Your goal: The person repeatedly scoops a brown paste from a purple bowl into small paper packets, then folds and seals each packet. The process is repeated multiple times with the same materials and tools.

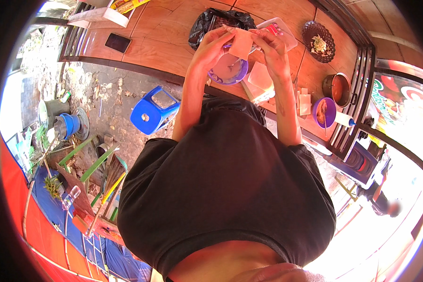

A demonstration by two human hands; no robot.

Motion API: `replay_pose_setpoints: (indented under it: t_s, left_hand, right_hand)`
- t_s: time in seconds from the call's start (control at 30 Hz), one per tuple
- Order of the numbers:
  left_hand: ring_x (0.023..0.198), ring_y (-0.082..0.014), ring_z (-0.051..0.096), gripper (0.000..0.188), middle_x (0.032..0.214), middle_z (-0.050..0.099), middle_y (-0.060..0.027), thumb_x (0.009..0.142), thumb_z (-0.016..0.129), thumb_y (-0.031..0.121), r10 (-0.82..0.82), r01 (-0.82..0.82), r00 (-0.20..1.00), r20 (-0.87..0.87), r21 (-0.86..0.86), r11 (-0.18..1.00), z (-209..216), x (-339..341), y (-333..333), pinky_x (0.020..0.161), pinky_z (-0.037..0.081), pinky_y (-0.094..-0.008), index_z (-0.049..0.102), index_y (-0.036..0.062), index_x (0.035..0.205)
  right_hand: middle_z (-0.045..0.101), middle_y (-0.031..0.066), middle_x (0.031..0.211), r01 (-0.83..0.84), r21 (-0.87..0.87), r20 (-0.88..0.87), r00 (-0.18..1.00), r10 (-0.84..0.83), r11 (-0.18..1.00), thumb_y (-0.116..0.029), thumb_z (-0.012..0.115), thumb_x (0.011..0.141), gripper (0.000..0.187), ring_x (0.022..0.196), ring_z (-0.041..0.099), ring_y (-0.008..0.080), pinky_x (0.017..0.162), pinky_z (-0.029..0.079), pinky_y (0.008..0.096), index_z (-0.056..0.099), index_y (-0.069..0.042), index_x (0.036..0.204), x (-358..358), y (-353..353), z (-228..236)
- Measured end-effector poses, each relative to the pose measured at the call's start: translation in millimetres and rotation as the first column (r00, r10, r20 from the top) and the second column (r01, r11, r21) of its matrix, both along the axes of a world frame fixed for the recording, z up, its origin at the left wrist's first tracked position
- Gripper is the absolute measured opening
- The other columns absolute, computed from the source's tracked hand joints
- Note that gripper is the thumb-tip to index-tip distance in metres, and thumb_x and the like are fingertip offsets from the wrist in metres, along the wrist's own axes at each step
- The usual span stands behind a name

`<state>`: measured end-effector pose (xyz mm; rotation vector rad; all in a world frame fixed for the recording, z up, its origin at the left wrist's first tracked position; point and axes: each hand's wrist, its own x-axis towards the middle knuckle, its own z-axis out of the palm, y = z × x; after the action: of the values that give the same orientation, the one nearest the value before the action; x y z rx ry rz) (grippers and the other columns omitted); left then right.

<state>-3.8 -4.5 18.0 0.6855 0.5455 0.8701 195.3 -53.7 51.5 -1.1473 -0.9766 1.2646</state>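
Between my two hands a thin, pale square wrapper (241, 43) is held up over the table. My left hand (213, 48) pinches its upper left corner, and my right hand (273, 50) pinches the upper right one. Just below hangs the view of a purple-rimmed bowl (244, 71) of pinkish-grey paste, with a utensil in it. Beside that bowl, under my right wrist, a stack of pale square sheets (261, 76) lies on some wrapping. Further right are small flat pale pieces (304, 102) and a purple bowl (332, 112) with an orange-brown mixture and a spoon.
A black plastic bag (199, 29) and a white tray (289, 36) stand behind my hands. To the right are a dark plate (331, 49) of chopped food, a metal pot (341, 87) and a white bottle (344, 119). A phone (118, 43) lies left; a blue stool (148, 115) stands below.
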Motion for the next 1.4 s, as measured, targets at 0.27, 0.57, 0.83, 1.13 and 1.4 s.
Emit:
replay_pose_setpoints:
  t_s: [0.27, 0.57, 0.83, 1.13, 1.4]
  left_hand:
    - [0.102, -0.0133, 0.069, 0.023, 0.113, 0.072, -0.0044, 0.099, 0.068, 0.010, 0.050, -0.050, 0.998, -0.035, 0.007, 0.999, -5, -4, 2, 0.084, 0.058, -0.0300, 0.067, 0.0054, 0.121]
    - [0.102, -0.0195, 0.070, 0.024, 0.112, 0.070, -0.0097, 0.095, 0.068, 0.006, 0.206, -0.202, 0.979, 0.004, -0.176, 0.963, -29, -3, 35, 0.091, 0.060, -0.0374, 0.065, 0.0028, 0.118]
    - [0.120, -0.0323, 0.058, 0.036, 0.130, 0.053, -0.0207, 0.095, 0.065, 0.013, 0.332, -0.188, 0.922, 0.197, -0.522, 0.832, -67, 14, 97, 0.103, 0.054, -0.0509, 0.053, 0.0027, 0.127]
    - [0.100, -0.0200, 0.065, 0.026, 0.107, 0.066, -0.0071, 0.093, 0.068, 0.019, 0.344, -0.366, 0.930, -0.128, -0.250, 0.897, -95, 43, 191, 0.085, 0.053, -0.0417, 0.060, 0.0093, 0.116]
    - [0.085, -0.0160, 0.066, 0.031, 0.098, 0.067, -0.0061, 0.093, 0.070, 0.017, 0.351, -0.418, 0.851, -0.390, -0.101, 0.903, -125, 78, 300, 0.080, 0.055, -0.0384, 0.057, 0.0094, 0.120]
  right_hand:
    - [0.073, 0.0136, 0.114, -0.058, -0.009, 0.145, 0.988, 0.059, 0.998, -0.002, 0.061, 0.096, 0.044, 0.105, 0.067, 0.0162, 0.096, 0.052, 0.0308, 0.057, 0.006, 0.140, 4, -3, 5]
    - [0.068, 0.0117, 0.128, -0.152, -0.207, 0.318, 0.924, 0.213, 0.966, -0.006, 0.059, 0.098, 0.039, 0.112, 0.066, 0.0182, 0.094, 0.053, 0.0333, 0.059, 0.001, 0.136, 30, -50, -31]
    - [0.069, 0.0112, 0.124, 0.045, -0.330, 0.248, 0.968, 0.040, 0.943, -0.017, 0.059, 0.100, 0.041, 0.108, 0.069, 0.0196, 0.092, 0.051, 0.0352, 0.061, 0.000, 0.137, 36, -101, -45]
    - [0.070, 0.0108, 0.122, 0.102, -0.360, 0.226, 0.974, -0.019, 0.927, -0.018, 0.059, 0.100, 0.039, 0.103, 0.069, 0.0188, 0.089, 0.051, 0.0320, 0.062, -0.001, 0.136, 54, -105, -54]
    - [0.071, 0.0101, 0.118, 0.139, -0.393, 0.254, 0.967, -0.038, 0.909, -0.022, 0.061, 0.102, 0.039, 0.099, 0.070, 0.0185, 0.085, 0.052, 0.0308, 0.062, -0.001, 0.134, 69, -95, -74]
